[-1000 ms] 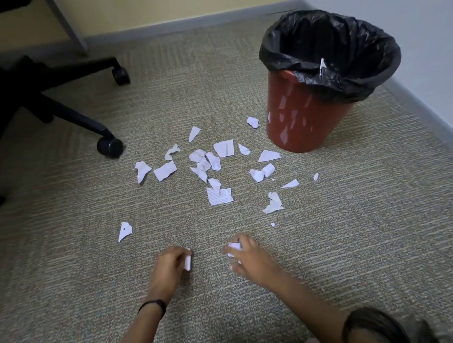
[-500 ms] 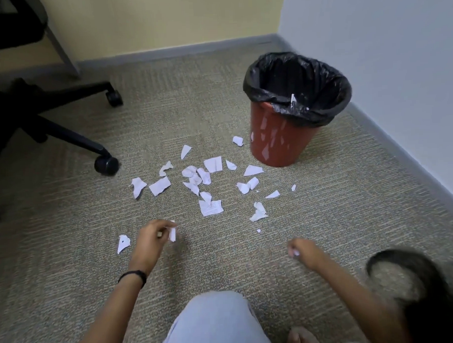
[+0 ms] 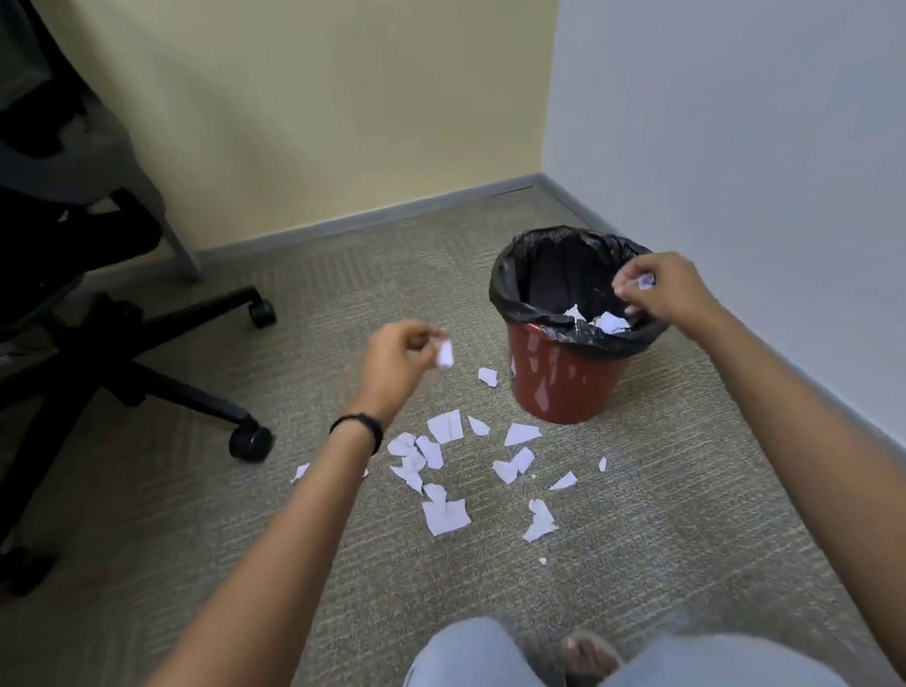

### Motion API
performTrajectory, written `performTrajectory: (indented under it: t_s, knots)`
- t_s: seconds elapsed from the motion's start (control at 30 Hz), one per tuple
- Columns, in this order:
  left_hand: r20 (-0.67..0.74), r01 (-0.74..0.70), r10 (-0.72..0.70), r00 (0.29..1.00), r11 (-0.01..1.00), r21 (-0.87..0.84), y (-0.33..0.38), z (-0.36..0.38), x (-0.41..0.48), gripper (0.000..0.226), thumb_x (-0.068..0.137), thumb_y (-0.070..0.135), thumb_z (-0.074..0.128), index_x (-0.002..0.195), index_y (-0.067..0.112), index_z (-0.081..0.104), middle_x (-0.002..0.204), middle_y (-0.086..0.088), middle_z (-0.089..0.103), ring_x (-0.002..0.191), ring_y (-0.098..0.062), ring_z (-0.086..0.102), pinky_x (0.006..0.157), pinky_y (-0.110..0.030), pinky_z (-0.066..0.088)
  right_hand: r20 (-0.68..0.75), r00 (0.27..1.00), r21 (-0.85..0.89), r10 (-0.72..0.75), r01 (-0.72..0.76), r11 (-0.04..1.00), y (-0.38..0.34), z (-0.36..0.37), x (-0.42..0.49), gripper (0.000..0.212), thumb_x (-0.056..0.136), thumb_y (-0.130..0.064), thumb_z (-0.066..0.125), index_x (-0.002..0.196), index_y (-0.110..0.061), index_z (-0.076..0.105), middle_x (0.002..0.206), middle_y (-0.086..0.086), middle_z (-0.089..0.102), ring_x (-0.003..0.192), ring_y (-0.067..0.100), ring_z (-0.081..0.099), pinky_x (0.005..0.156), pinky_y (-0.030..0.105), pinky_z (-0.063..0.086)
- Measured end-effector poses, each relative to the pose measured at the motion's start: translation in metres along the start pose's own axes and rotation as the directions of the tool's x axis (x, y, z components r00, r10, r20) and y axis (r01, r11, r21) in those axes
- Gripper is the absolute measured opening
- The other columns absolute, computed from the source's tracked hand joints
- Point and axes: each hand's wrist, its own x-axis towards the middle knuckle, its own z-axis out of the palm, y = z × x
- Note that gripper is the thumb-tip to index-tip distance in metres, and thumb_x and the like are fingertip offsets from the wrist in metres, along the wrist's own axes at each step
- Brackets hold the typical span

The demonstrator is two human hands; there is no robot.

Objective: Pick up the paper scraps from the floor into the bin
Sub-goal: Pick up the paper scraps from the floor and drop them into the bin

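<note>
The red bin (image 3: 560, 385), lined with a black bag (image 3: 521, 289), stands on the carpeted floor (image 3: 704, 540) near the room's corner. The right hand (image 3: 667, 294) hangs over the bin's right rim, its fingers (image 3: 627, 285) pinching a crumpled paper scrap (image 3: 644, 282) above the opening. The left hand (image 3: 397, 363), a black band (image 3: 359, 429) on its wrist, is raised left of the bin, fingers curled round a small white scrap (image 3: 444, 355). A few torn pieces (image 3: 610, 321) lie inside the bin. Many more scattered scraps (image 3: 445, 515) lie on the floor in front of it. An office chair (image 3: 133, 349) stands well to the bin's left.
</note>
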Motion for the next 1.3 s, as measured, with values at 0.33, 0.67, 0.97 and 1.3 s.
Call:
performTrajectory:
  t_s: [0.33,0.67,0.97,1.3]
  knots:
    - [0.228,-0.072,0.054,0.972,0.995,0.071,0.041,0.104,0.169,0.029,0.091,0.009,0.055,0.119,0.013,0.061,0.12,-0.008,0.054,0.115,-0.02,0.049,0.1,-0.031,0.036,0.028,1.0,-0.233,-0.001,0.007,0.972,0.08,0.03,0.079,0.037,0.083,-0.013,0.066,0.119,-0.007,0.06,0.14,0.009,0.047,0.121,0.028,0.052,0.102,0.038,0.039]
    - [0.229,0.109,-0.194,0.954,0.934,0.34,-0.191,0.116,0.098,0.047,0.096,0.014,0.049,0.14,0.027,0.035,0.152,0.0,0.031,0.142,-0.019,0.026,0.114,-0.037,0.027,-0.15,0.759,0.009,-0.633,0.642,0.767,0.091,0.154,-0.023,0.022,0.081,0.007,0.046,0.093,-0.006,0.058,0.1,0.012,0.056,0.093,0.015,0.052,0.087,0.015,0.045]
    - [-0.086,0.452,-0.515,0.853,0.645,0.616,-0.327,0.058,-0.031,0.047,0.088,0.019,0.06,0.134,0.014,0.05,0.145,-0.018,0.04,0.133,-0.04,0.037,0.104,-0.055,0.035,0.24,0.952,-0.367,0.191,-0.093,0.926,0.244,0.258,-0.059,0.06,0.078,-0.054,0.039,0.121,-0.018,0.06,0.134,0.021,0.047,0.121,0.04,0.046,0.096,0.056,0.037]
    - [-0.539,0.99,-0.836,0.108,0.14,-0.02,-0.335,0.088,-0.118,0.057,0.096,0.048,0.035,0.146,0.023,0.025,0.155,-0.022,0.007,0.143,-0.039,0.004,0.109,-0.065,0.005,0.411,0.907,-0.289,0.091,0.035,0.957,0.218,0.302,-0.083,0.077,0.079,-0.07,0.036,0.14,-0.022,0.037,0.146,0.023,0.028,0.134,0.042,0.03,0.101,0.056,0.037]
